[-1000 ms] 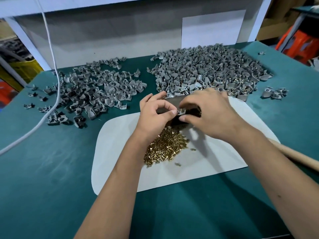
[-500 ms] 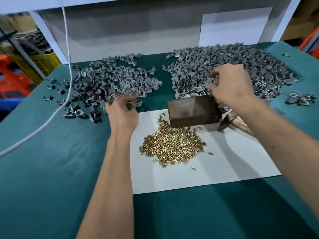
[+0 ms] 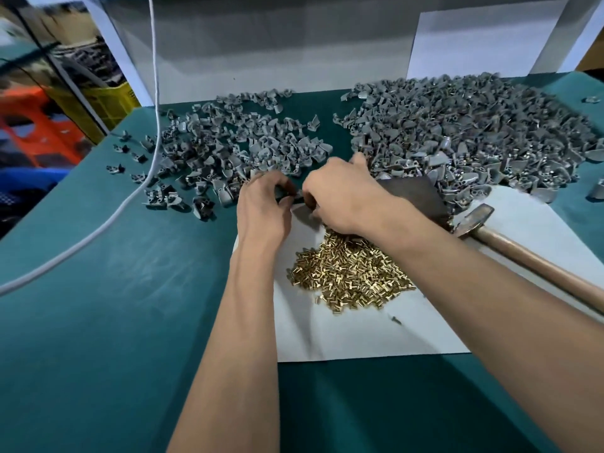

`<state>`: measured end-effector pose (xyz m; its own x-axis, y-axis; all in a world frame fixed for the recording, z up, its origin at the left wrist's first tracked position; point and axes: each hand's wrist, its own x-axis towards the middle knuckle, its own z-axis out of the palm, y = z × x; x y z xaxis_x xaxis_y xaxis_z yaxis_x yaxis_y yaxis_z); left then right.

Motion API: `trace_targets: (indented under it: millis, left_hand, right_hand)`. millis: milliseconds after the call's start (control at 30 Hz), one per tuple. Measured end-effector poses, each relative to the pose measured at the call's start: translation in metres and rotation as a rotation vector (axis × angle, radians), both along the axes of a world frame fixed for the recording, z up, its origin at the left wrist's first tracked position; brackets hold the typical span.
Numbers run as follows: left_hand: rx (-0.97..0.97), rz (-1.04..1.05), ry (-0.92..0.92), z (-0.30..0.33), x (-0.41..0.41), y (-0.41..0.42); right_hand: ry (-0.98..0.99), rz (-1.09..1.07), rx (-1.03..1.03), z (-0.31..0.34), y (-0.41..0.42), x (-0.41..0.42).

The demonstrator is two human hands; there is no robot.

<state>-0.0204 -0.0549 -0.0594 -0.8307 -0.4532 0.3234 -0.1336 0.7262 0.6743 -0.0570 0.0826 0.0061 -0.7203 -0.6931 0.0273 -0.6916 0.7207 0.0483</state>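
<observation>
Head view. Left hand [image 3: 264,210] and right hand [image 3: 343,201], fingers curled, together pinch one small grey part [image 3: 292,200] at the far edge of the white sheet [image 3: 359,338], just left of the dark metal block [image 3: 415,194]. The brass rivets [image 3: 353,276] lie heaped nearer, and the hammer [image 3: 475,217] lies to the right.

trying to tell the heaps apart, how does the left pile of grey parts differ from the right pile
The right pile is far bigger and packed thick; the left pile is smaller and thin, with green table showing through. The right pile's near edge spills onto the white sheet; the left pile lies on green only. Both are small grey parts of the same look.
</observation>
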Motion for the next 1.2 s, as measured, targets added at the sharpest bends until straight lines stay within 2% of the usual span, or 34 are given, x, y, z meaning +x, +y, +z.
trace_targets:
  millis: [167, 433, 533, 667, 767, 900, 967, 1033, 1100, 1200]
  left_hand:
    - [0.101, 0.052, -0.065, 0.002, 0.000, 0.000]
    - [0.063, 0.121, -0.079, 0.007, 0.005, 0.001]
    - [0.089, 0.160, -0.021, 0.009, 0.007, 0.005]
    - [0.189, 0.204, 0.164, 0.013, 0.009, 0.006]
    - [0.307, 0.132, 0.309, 0.014, 0.008, 0.013]
    - [0.564, -0.049, 0.419, 0.017, 0.004, 0.032]
    - [0.637, -0.100, 0.418, 0.019, 0.003, 0.043]
    - [0.678, -0.123, 0.395, 0.019, 0.001, 0.055]
    - [0.730, -0.150, 0.378, 0.017, 0.000, 0.065]
    - [0.806, -0.206, 0.351, 0.017, 0.000, 0.075]
  right_hand:
    - [-0.002, -0.025, 0.007, -0.002, -0.014, 0.006]
    - [-0.030, -0.007, 0.032, -0.008, -0.018, 0.007]
    - [-0.052, -0.037, 0.053, -0.006, -0.018, 0.009]
    - [-0.012, 0.020, 0.060, 0.001, -0.012, 0.016]
    - [0.006, 0.057, -0.103, 0.008, 0.005, 0.020]
    - [-0.089, -0.076, -0.433, 0.011, 0.049, 0.022]
    - [-0.128, -0.187, -0.628, 0.005, 0.076, 0.024]
    - [-0.014, -0.321, -0.794, -0.003, 0.100, 0.026]
    - [0.114, -0.462, -0.859, -0.010, 0.119, 0.026]
    - [0.088, -0.575, -0.905, -0.018, 0.131, 0.022]
